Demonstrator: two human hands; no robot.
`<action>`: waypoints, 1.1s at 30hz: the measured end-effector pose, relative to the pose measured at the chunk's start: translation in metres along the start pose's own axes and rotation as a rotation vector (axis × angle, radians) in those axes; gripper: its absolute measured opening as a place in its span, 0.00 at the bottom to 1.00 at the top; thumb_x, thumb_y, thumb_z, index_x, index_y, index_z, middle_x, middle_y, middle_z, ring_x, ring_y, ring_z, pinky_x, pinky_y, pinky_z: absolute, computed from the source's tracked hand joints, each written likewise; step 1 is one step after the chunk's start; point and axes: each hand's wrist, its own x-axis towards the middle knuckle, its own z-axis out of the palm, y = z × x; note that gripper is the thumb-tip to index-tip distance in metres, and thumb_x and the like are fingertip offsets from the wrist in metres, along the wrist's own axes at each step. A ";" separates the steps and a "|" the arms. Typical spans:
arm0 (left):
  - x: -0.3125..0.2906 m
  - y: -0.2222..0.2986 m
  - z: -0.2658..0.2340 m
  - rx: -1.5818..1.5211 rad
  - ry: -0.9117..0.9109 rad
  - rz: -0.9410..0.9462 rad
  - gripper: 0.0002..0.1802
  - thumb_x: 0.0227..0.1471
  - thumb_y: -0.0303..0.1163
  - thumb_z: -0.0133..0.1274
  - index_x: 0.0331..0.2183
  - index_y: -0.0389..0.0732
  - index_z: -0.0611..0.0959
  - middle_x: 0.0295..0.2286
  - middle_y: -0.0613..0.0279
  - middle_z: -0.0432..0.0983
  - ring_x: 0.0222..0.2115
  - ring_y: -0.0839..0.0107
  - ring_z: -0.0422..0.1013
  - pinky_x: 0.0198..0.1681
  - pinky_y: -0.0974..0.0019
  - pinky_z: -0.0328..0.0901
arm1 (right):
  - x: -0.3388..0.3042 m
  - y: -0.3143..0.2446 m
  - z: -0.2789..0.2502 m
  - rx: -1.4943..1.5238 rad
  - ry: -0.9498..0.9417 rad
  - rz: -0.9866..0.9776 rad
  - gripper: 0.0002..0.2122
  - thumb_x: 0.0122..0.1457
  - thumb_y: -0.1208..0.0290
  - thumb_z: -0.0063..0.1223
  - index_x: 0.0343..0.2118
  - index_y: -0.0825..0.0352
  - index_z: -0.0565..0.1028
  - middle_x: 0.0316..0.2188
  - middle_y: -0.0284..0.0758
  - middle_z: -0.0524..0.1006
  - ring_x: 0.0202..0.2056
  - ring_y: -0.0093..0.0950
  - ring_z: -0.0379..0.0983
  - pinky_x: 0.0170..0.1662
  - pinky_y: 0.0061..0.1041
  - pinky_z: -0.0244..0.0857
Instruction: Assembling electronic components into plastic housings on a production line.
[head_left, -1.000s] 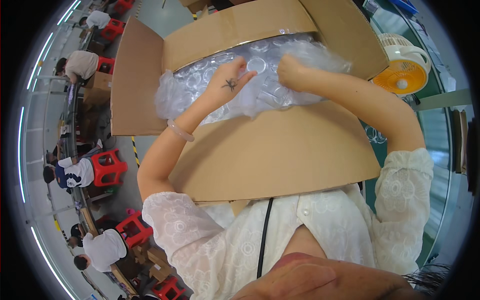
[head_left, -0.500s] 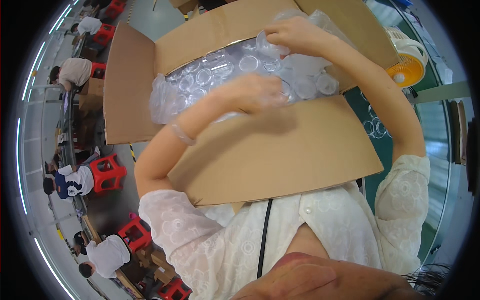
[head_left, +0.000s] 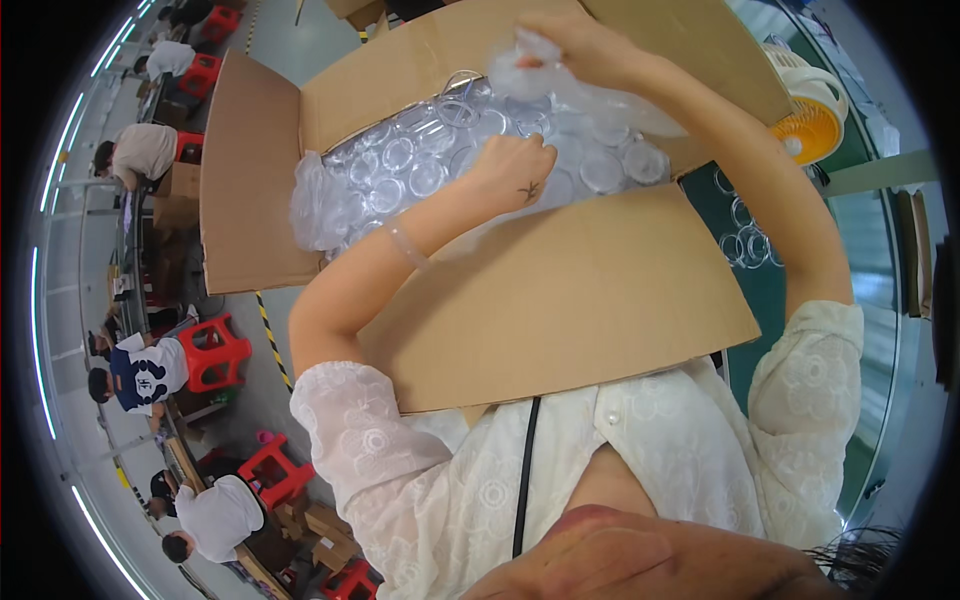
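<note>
An open cardboard box [head_left: 560,300] stands in front of me, lined with a clear plastic bag [head_left: 318,205]. Several clear round plastic containers [head_left: 398,154] fill the bag. My right hand [head_left: 575,42] is closed on a bunched part of the bag at the far side of the box, above the containers. My left hand [head_left: 512,168] is a fist over the middle of the box, knuckles up; whatever its fingers hold, if anything, is hidden. A clear ring-like piece [head_left: 458,105] tilts up near the far wall.
To the right, a fan [head_left: 810,125] with an orange centre stands by a green table [head_left: 738,200] with several clear rings. On the left, several people sit at a long bench, with red stools [head_left: 215,352] and cardboard boxes [head_left: 325,535] nearby. The box flaps stand spread outward.
My right hand has moved left and farther out, drawing the bag film with it. My left hand, blurred before, has shifted slightly left and is now a still fist.
</note>
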 end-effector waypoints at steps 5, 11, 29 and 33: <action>0.006 -0.001 0.008 -0.198 -0.188 -0.156 0.14 0.40 0.38 0.46 0.16 0.37 0.73 0.16 0.48 0.69 0.22 0.53 0.67 0.23 0.59 0.63 | -0.009 0.002 0.007 -0.078 -0.311 -0.044 0.11 0.40 0.82 0.50 0.29 0.70 0.64 0.25 0.42 0.67 0.30 0.36 0.66 0.33 0.28 0.58; -0.007 -0.022 -0.002 -0.520 -0.425 -0.421 0.21 0.45 0.48 0.40 0.24 0.42 0.78 0.17 0.50 0.71 0.24 0.55 0.68 0.28 0.58 0.62 | -0.005 -0.002 -0.015 -0.473 -0.287 0.052 0.11 0.40 0.75 0.54 0.29 0.69 0.69 0.21 0.38 0.71 0.24 0.35 0.66 0.31 0.28 0.60; -0.034 -0.017 -0.003 -0.478 -0.234 -0.058 0.09 0.45 0.36 0.46 0.29 0.42 0.71 0.33 0.55 0.69 0.31 0.55 0.68 0.30 0.59 0.62 | -0.049 -0.024 0.033 -0.757 -0.867 0.283 0.09 0.39 0.75 0.49 0.28 0.68 0.73 0.28 0.42 0.73 0.32 0.36 0.69 0.33 0.33 0.63; -0.042 -0.014 -0.022 -0.599 -0.078 -0.238 0.20 0.40 0.34 0.54 0.35 0.41 0.65 0.30 0.52 0.69 0.29 0.56 0.67 0.31 0.62 0.61 | -0.076 -0.016 0.031 -0.693 -0.754 0.304 0.08 0.40 0.75 0.49 0.27 0.69 0.72 0.25 0.43 0.73 0.30 0.38 0.70 0.32 0.33 0.63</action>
